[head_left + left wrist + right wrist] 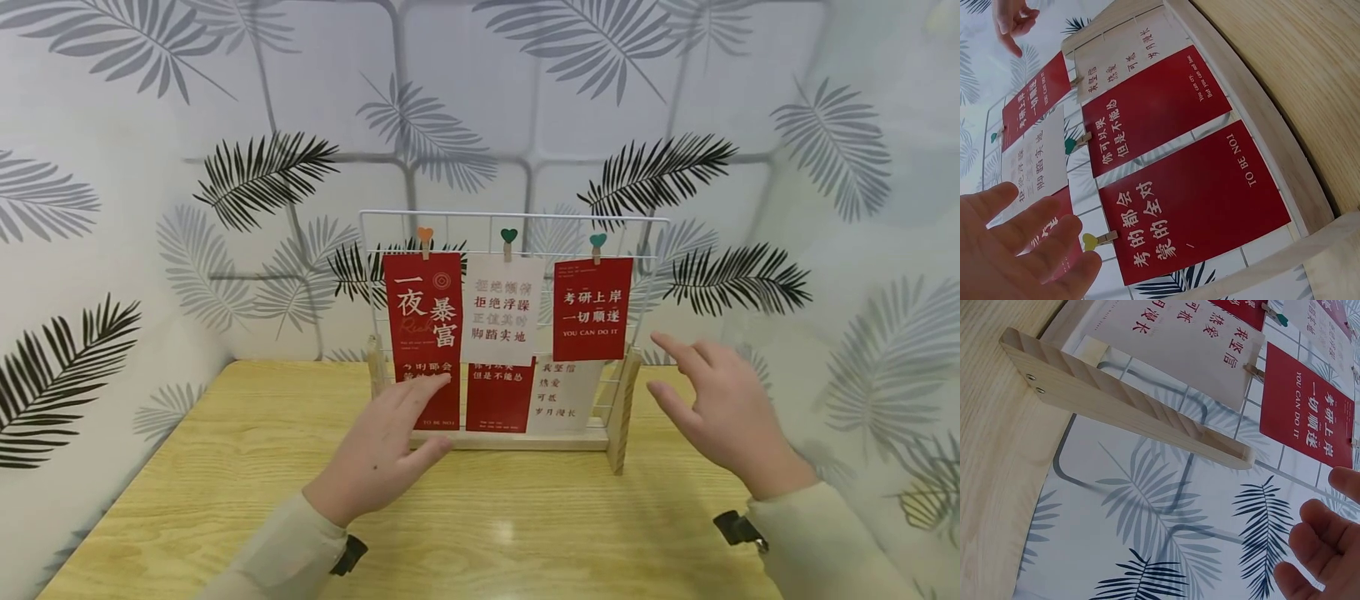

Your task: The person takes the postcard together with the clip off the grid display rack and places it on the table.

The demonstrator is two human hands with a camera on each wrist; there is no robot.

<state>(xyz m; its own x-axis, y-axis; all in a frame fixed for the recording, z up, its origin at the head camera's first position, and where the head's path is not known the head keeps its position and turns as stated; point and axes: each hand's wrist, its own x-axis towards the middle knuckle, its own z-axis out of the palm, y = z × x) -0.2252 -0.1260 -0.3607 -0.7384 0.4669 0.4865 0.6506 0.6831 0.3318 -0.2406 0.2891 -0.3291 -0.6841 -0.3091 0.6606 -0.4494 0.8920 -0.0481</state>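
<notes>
A white wire grid rack (517,218) on a wooden base (525,440) stands on the wooden table (480,533). Red and white cards hang from it on small heart pegs (425,237). My left hand (386,450) is open in front of the lower-left red card (431,400) (1197,206), fingers straight, fingertips at or just short of it. My right hand (720,408) hovers open to the right of the rack, near the upper-right red card (592,308) (1310,406), touching nothing. Its fingertips (1316,544) show in the right wrist view.
Leaf-patterned walls (150,208) close in the table at the back and both sides. The rack's wooden side post (621,408) (1129,403) stands between my right hand and the cards. Bare tabletop lies in front of the rack.
</notes>
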